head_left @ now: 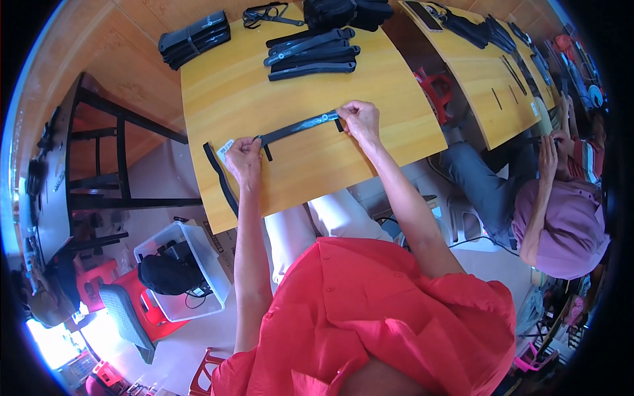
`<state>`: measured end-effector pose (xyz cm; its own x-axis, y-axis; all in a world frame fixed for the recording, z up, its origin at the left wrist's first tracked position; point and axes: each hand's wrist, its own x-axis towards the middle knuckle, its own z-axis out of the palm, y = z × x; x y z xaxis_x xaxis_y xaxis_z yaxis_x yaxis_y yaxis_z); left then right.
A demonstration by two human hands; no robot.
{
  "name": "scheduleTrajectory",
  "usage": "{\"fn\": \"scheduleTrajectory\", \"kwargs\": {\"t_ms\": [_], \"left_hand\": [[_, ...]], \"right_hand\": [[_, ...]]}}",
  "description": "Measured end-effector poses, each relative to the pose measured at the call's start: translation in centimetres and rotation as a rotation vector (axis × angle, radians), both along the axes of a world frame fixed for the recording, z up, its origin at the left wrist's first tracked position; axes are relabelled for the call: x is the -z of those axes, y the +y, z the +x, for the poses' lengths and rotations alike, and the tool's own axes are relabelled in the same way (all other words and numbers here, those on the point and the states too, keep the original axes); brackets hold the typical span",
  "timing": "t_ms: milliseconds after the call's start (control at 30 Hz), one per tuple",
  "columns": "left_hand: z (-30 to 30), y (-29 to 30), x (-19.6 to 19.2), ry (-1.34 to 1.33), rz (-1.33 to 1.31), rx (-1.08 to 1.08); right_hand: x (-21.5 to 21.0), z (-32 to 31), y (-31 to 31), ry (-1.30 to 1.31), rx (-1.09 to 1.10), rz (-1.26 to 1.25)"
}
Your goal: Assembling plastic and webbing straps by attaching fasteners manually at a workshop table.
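Observation:
A black strap (297,129) with a pale printed mark near one end is stretched between my two hands, just over the yellow wooden table. My left hand (244,160) pinches its left end between thumb and fingers. At its right end, my right hand (360,123) closes on the strap in the same way. Short dark pieces hang or lie below each end; whether they are joined to the strap I cannot tell. Another black strap (221,178) lies along the table's left edge. Close to my left hand is a small white label (225,148), partly covered by that hand.
Black straps (312,54) lie in a row farther back, with a folded black bundle (194,38) at the far left corner. A second table (472,72) stands to the right, where a co-worker (561,218) sits. A clear plastic bin (214,264) holds black items at lower left.

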<state>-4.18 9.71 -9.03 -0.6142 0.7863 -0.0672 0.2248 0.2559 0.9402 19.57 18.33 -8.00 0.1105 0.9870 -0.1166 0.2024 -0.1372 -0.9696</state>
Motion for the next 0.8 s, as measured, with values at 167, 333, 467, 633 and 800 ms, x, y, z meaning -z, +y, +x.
{"fn": "scheduleTrajectory", "kwargs": {"t_ms": [167,333,467,633,800], "left_hand": [[-0.05,0.02,0.05,-0.009,-0.005,-0.018],[0.02,0.24,-0.15,0.084,-0.062,-0.028],[0.05,0.38,-0.1,0.06,-0.079,-0.053],[0.13,0.42,-0.14,0.083,-0.082,-0.05],[0.15,0.4,-0.05,0.103,-0.096,-0.058]], "right_hand": [[-0.44,-0.28,-0.16,-0.027,-0.015,-0.004],[-0.31,-0.27,-0.09,-0.05,-0.005,0.017],[-0.14,-0.29,0.13,-0.063,0.006,0.027],[-0.17,-0.29,0.12,-0.076,-0.004,0.007],[0.31,-0.26,0.17,-0.096,-0.007,0.025]]}}
